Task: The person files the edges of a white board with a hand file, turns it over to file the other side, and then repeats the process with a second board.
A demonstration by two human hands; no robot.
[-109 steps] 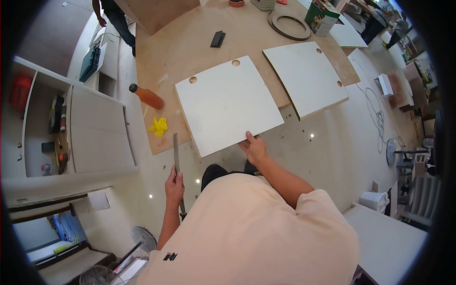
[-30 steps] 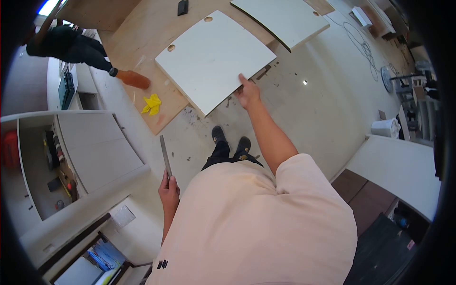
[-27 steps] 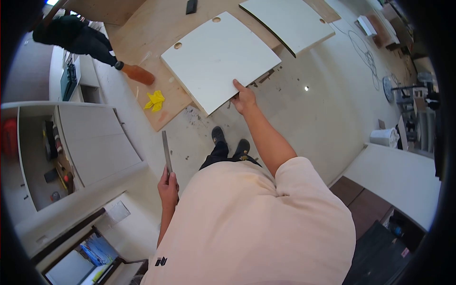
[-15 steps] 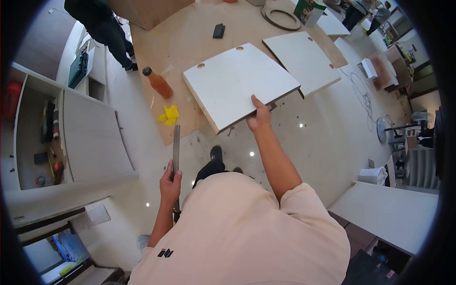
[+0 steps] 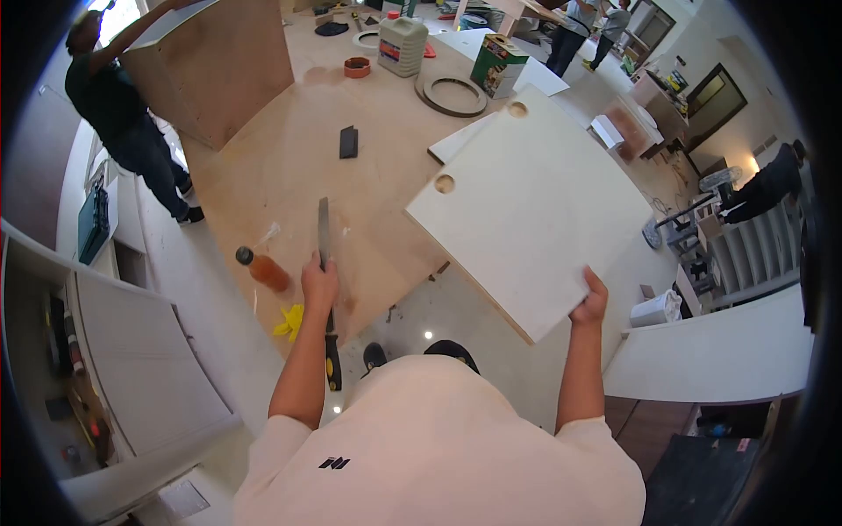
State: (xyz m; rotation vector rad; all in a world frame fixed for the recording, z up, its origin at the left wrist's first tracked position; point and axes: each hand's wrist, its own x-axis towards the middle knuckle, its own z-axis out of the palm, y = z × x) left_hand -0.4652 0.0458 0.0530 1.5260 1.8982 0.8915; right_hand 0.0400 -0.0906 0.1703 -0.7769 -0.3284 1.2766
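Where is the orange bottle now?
The orange bottle is in the head view, at the left of the wooden table, just beyond the crumpled yellow item and left of the left hand.

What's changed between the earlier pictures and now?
The right hand has shifted the two-holed white panel rightward, over the second panel, now mostly hidden. The left hand has brought the file forward over the table. Neither has let go. The orange bottle and yellow item stayed put.

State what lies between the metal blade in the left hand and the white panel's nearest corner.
Between the blade and that corner of the panel, the head view shows bare wooden tabletop.
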